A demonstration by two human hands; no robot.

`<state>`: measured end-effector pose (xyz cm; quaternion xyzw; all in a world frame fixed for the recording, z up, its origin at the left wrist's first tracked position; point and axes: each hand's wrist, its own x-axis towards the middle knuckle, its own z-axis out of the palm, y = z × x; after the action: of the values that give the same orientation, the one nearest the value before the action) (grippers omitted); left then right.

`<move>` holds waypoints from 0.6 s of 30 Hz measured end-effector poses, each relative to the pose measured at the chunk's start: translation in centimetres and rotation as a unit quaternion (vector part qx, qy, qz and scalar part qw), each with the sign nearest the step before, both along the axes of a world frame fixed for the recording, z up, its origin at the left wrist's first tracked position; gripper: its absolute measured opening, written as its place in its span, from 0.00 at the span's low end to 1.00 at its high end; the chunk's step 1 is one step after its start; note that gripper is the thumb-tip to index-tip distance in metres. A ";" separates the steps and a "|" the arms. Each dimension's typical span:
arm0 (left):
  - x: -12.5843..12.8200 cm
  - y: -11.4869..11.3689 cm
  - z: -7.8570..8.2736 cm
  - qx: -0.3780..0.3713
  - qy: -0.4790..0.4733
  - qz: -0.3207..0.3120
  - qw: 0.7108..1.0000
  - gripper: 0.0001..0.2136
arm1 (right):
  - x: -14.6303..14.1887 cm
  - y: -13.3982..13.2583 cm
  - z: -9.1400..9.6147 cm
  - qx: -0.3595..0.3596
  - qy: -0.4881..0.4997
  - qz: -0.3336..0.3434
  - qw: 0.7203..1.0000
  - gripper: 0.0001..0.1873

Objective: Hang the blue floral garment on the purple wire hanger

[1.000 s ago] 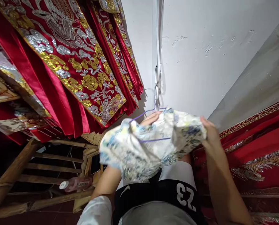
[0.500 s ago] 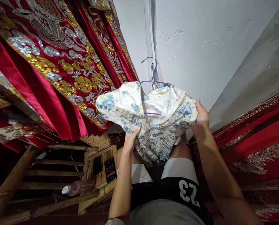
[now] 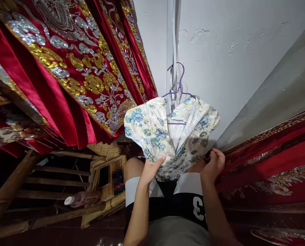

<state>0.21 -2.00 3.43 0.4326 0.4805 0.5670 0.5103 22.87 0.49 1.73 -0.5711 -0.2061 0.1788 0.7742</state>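
A white floral garment (image 3: 152,133) with blue, green and yellow flowers, short sleeves and a V-shaped neck hangs on a purple hanger (image 3: 180,90) in front of me. My left hand (image 3: 151,171) grips its lower left side, thumb on top of the cloth. At the garment's lower right is my right hand (image 3: 213,165), its fingers curled together; what they hold, if anything, is too dark to make out. The hanger's hook is beside a pale vertical strip (image 3: 174,41) on the wall. Lower down, the cloth gathers in folds between my knees.
Red embroidered cloth (image 3: 91,68) hangs at the left, more red fringed cloth (image 3: 270,164) at the right. On a bamboo seat (image 3: 116,201) lie a dark phone (image 3: 105,176) and a blurred item. A pink bottle (image 3: 83,199) lies beside it.
My right hand has left the right sleeve and come down beside the garment. The garment now hangs flatter, with its sleeves lower. My left hand keeps hold, slightly lower and further right.
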 end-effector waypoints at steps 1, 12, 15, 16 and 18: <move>0.5 -0.1 0.0 0.000 0.007 -0.007 1.000 0.29 | -1.0 -0.6 -0.1 -0.005 -0.028 0.025 0.999 0.13; 0.5 -1.6 1.1 0.004 0.029 -0.013 0.999 0.30 | -5.2 -2.1 2.6 -0.124 -0.130 0.537 0.824 0.29; 0.3 -1.6 0.8 0.003 0.035 -0.022 0.999 0.28 | -4.6 -2.6 2.1 -0.128 -0.135 0.551 0.813 0.28; 0.3 -1.6 0.7 0.004 0.037 -0.025 0.999 0.27 | -4.5 -2.6 2.1 -0.130 -0.132 0.555 0.811 0.28; 0.3 -1.5 0.4 0.008 0.040 -0.025 0.999 0.27 | -4.2 -2.7 2.0 -0.131 -0.121 0.575 0.798 0.27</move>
<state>0.48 -3.46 3.83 0.4710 0.4849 0.5404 0.5010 18.62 -2.21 3.75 -0.4599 -0.5633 0.5463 0.4156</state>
